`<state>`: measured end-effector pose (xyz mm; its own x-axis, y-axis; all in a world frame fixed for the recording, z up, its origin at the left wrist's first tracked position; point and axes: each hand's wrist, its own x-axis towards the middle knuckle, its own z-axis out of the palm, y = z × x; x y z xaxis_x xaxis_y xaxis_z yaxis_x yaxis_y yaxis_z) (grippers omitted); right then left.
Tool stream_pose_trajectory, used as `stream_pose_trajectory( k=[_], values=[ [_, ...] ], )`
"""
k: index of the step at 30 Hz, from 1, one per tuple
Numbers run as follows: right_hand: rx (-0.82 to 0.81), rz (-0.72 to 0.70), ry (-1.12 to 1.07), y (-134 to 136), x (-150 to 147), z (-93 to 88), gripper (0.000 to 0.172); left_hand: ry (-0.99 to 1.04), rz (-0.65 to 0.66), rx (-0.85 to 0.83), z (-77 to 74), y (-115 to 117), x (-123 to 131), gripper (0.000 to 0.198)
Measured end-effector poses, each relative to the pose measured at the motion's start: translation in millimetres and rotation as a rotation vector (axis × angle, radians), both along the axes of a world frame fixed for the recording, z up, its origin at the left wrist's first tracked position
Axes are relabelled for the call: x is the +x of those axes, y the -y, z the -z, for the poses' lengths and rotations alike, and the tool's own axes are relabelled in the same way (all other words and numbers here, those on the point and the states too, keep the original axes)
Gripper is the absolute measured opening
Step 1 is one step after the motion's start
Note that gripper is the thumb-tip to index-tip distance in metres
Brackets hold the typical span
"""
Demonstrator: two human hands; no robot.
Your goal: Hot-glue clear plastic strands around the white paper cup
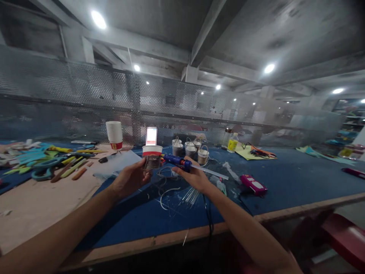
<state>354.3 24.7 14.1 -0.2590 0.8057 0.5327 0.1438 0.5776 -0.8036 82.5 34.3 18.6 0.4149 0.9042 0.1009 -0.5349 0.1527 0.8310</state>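
Left hand (129, 179) pinches a paper cup (152, 153), thumb and fingers closed on its lower part, where a brown strip (153, 163) goes across. Cup is roughly upright, held up over the tabletop (119, 224), at the fingertips, rim clear of the fingers. Right hand (196, 176) is wrapped around a blue glue gun (174, 160); trigger finger can't be told. Key relation: gun's long axis runs sideways, nozzle toward the cup's right side, glue stick (212, 173) sticking out the back to the right and a bit down. Left hand is the nearer one to the cup; nozzle is right beside it (touching or just apart, can't tell). Small handled buckets (191, 152) stand behind the gun, cup stack (114, 134) behind and left.
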Motion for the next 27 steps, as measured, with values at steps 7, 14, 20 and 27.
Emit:
stream_pose_trajectory(
  k=[7, 14, 20, 27],
  values=[
    [0.106, 0.152, 0.188, -9.1, 16.1, 2.3, 0.045, 0.036, 0.017, 0.002, 1.5, -0.5, -0.8, 0.025],
    [0.172, 0.591, 0.846, 3.6, 33.8, -4.2, 0.034, 0.004, -0.056, -0.034, 2.2, -3.7, -0.7, 0.016],
    [0.081, 0.564, 1.129, 8.8, 50.0, 22.5, 0.044, -0.001, -0.063, -0.037, 7.4, -8.0, 0.1, 0.019],
    [0.000, 0.561, 1.234, 11.1, 54.6, 29.6, 0.045, 0.000, -0.047, 0.026, 9.6, -7.6, 1.5, 0.024]
  ],
)
